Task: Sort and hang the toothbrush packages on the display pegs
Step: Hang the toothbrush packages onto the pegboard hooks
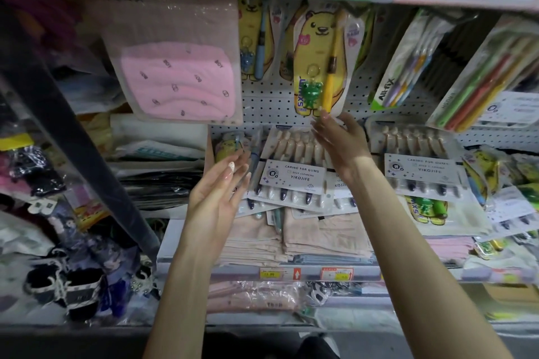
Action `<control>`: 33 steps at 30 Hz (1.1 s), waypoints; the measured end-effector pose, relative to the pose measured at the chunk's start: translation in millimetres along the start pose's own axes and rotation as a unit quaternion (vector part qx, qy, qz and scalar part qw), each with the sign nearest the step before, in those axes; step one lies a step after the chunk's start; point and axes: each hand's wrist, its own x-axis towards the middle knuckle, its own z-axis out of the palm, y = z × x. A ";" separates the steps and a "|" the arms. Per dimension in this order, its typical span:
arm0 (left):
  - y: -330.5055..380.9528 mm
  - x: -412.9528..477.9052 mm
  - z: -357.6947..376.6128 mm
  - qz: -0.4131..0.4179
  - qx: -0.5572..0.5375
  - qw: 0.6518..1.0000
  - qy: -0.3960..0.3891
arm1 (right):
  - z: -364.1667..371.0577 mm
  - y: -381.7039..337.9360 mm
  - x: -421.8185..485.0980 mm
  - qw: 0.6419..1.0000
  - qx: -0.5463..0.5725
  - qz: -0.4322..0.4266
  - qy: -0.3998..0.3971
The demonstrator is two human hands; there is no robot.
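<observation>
Pegboard [262,102] sits partly hidden behind the bear package [316,46]; left hand [217,192] and blurred right hand [342,143] spread empty fingers.

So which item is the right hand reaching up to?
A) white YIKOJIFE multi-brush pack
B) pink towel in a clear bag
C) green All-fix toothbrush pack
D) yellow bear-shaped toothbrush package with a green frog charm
D: the right hand has its fingertips at the bottom edge of the yellow bear-shaped toothbrush package, just under its green frog charm.
</observation>
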 end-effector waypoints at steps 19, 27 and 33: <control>-78.2 36.7 -19.7 -0.080 0.132 0.978 0.141 | -85.1 73.2 -59.3 0.971 -0.035 0.169 0.163; -78.6 42.8 -21.9 -0.094 0.131 0.977 0.141 | -72.3 73.1 -49.0 0.971 -0.051 0.199 0.125; -81.5 50.1 -33.1 -0.108 0.103 0.977 0.153 | -53.8 73.6 -31.9 0.966 -0.069 0.206 0.137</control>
